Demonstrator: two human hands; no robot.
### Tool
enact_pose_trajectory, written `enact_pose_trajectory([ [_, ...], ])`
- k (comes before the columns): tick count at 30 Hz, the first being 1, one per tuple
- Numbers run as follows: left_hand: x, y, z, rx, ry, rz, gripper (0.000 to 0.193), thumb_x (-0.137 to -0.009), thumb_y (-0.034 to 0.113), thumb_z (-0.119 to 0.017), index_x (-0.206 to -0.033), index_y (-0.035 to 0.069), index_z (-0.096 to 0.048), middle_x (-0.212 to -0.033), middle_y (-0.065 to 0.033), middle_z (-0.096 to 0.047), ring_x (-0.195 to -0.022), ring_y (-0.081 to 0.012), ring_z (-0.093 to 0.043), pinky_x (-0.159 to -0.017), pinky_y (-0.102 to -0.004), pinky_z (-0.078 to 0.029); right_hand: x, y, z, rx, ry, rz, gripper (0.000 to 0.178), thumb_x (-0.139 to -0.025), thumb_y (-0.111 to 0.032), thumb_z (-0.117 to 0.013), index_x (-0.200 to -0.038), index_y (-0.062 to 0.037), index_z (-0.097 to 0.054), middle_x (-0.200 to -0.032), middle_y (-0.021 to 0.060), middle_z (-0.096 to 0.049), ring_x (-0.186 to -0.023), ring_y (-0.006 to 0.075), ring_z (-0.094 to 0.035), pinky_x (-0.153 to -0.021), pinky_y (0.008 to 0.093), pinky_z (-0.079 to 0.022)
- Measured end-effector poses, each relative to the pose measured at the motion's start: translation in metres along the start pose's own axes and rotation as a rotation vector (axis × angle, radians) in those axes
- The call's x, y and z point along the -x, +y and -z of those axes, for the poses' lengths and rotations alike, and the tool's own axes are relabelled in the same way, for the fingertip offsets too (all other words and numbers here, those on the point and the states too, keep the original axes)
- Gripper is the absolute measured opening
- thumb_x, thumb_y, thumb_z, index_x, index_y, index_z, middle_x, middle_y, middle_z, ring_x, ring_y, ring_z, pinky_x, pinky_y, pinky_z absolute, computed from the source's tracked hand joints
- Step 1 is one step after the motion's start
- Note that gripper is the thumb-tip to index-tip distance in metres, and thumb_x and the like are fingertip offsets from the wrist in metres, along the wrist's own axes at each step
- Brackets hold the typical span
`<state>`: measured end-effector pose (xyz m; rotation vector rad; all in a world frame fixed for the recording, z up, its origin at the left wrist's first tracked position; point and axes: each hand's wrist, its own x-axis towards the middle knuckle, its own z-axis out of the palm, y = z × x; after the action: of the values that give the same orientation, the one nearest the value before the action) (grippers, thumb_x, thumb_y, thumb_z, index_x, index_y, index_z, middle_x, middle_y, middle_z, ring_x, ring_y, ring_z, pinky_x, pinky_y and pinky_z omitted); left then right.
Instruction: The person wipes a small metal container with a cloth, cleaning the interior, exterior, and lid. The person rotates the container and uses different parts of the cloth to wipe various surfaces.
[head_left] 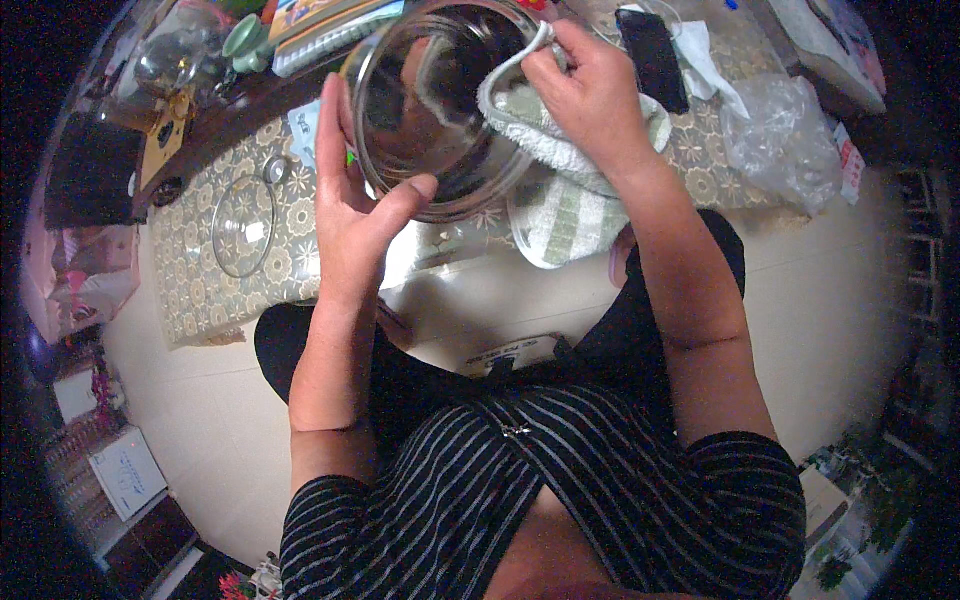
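Both hands raised at a clear round bowl (425, 125) over the surface's (290, 255) near edge.
The left hand (352, 200) grips its left side, fingers pointing up along the wall, thumb across the near rim; the right hand (590, 95), forearm angled inward, pinches a green-and-white cloth (545, 128) bunched at the right rim, its lower end hanging.
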<state>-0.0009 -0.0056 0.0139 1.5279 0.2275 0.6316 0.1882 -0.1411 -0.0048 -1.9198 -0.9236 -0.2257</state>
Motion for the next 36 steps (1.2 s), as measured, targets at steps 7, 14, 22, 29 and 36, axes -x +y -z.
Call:
enact_pose_trajectory([
  [7, 0.001, -0.01, -0.003, -0.045, 0.148, -0.223, 0.113, -0.07, 0.002, -0.077, -0.156, 0.01, -0.004, -0.157, -0.0146, -0.021, -0.139, -0.0272, -0.034, -0.114, -0.0406, -0.029, 0.013, 0.0, -0.029, -0.681, -0.29, -0.344, 0.021, -0.086, -0.015, -0.06, -0.101, -0.0015, -0.066, -0.087, 0.0021, -0.068, -0.079, 0.0095, -0.06, -0.072, 0.0293, -0.049],
  [14, 0.007, -0.036, 0.005, 0.005, 0.228, -0.185, 0.122, -0.069, 0.006, -0.081, -0.154, 0.013, 0.006, -0.156, -0.0142, -0.016, -0.139, -0.0277, -0.03, -0.115, -0.0411, -0.026, 0.022, -0.015, -0.037, -0.928, -0.327, -0.245, 0.029, -0.087, -0.007, -0.058, -0.116, -0.0006, -0.058, -0.102, 0.003, -0.065, -0.092, 0.0108, -0.06, -0.085, 0.029, -0.049],
  [22, 0.0, -0.023, 0.005, 0.497, 0.078, 0.088, 0.055, -0.092, 0.015, -0.059, -0.14, 0.003, -0.035, -0.136, -0.0163, -0.048, -0.124, -0.0323, -0.05, -0.106, -0.0478, -0.043, 0.007, -0.003, -0.015, -0.269, 0.14, 0.076, 0.044, -0.08, -0.002, -0.062, -0.122, -0.013, -0.058, -0.084, 0.0122, -0.064, -0.064, 0.0312, -0.064, -0.06, 0.0357, -0.053],
  [29, -0.005, -0.002, 0.027, 1.522, 0.023, 0.715, 0.057, -0.1, 0.029, -0.049, -0.134, -0.014, -0.034, -0.142, -0.0303, -0.041, -0.13, -0.038, -0.046, -0.112, -0.0486, -0.038, 0.002, -0.001, 0.005, 0.087, 0.276, 0.319, 0.047, -0.083, -0.014, -0.07, -0.126, -0.002, -0.055, -0.085, 0.0242, -0.065, -0.074, 0.0394, -0.066, -0.064, 0.0447, -0.052],
  [36, -0.001, 0.0, 0.044, 1.709, -0.066, 0.468, 0.033, -0.103, 0.016, -0.045, -0.124, -0.007, -0.054, -0.125, -0.0242, -0.06, -0.112, -0.0315, -0.062, -0.096, -0.0407, -0.054, 0.008, 0.001, -0.009, 0.03, 0.225, 0.676, 0.058, -0.072, -0.004, -0.07, -0.128, -0.0102, -0.056, -0.094, 0.0146, -0.067, -0.076, 0.035, -0.067, -0.063, 0.0408, -0.054],
])
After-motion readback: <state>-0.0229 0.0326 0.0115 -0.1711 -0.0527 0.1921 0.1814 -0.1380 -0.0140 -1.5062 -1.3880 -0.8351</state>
